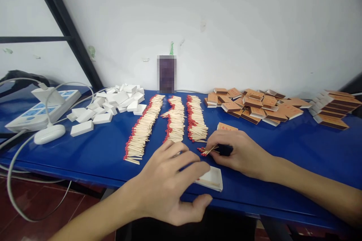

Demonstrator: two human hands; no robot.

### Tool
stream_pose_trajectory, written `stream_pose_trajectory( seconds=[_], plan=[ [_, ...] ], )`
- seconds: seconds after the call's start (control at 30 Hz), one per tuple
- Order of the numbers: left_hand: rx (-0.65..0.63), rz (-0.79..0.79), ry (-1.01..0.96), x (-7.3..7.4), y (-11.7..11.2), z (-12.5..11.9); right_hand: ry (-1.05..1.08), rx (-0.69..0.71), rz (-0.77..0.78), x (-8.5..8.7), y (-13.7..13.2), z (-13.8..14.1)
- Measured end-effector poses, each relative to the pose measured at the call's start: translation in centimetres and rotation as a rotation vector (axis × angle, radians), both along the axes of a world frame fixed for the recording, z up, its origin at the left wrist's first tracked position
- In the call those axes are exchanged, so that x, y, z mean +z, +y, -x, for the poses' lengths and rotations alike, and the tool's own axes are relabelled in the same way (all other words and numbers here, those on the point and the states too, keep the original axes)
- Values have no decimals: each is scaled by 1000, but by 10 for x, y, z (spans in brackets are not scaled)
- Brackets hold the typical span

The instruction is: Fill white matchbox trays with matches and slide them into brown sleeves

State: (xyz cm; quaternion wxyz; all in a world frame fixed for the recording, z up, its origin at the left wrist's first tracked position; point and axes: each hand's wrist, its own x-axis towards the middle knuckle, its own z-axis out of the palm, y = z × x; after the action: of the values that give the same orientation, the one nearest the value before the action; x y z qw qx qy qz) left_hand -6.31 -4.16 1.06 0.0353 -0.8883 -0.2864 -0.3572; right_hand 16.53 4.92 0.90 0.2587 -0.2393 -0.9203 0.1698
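Note:
My right hand rests on the blue table and pinches a small bunch of red-tipped matches. My left hand hovers over the table's front edge with its fingers curled and apart, fingertips on a white inner matchbox tray that has a few matches in it. Three long rows of matches lie just beyond both hands. One orange matchbox sleeve lies behind my right hand.
A heap of white trays lies at the back left. Orange matchbox sleeves are piled at the back right, with stacked ones further right. A white power strip and cables sit at the left end. A wall stands behind.

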Motion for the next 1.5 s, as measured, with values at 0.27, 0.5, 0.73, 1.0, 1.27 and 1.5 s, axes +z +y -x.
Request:
stream_pose_trajectory(
  seconds=[0.27,0.5,0.73,1.0,1.27,1.5],
  plan=[
    [108,156,128,0,0,2,47,-67,13,5,-6,2],
    [155,152,158,-1,0,1,78,0,168,17,-17,-1],
    [152,183,115,-1,1,1,90,121,150,15,-35,3],
    [147,165,122,0,1,0,25,69,90,11,-39,7],
    [155,209,148,-1,2,3,-70,20,89,13,-37,3],
    [149,207,146,-1,2,3,-53,59,67,15,-37,1]
  ],
)
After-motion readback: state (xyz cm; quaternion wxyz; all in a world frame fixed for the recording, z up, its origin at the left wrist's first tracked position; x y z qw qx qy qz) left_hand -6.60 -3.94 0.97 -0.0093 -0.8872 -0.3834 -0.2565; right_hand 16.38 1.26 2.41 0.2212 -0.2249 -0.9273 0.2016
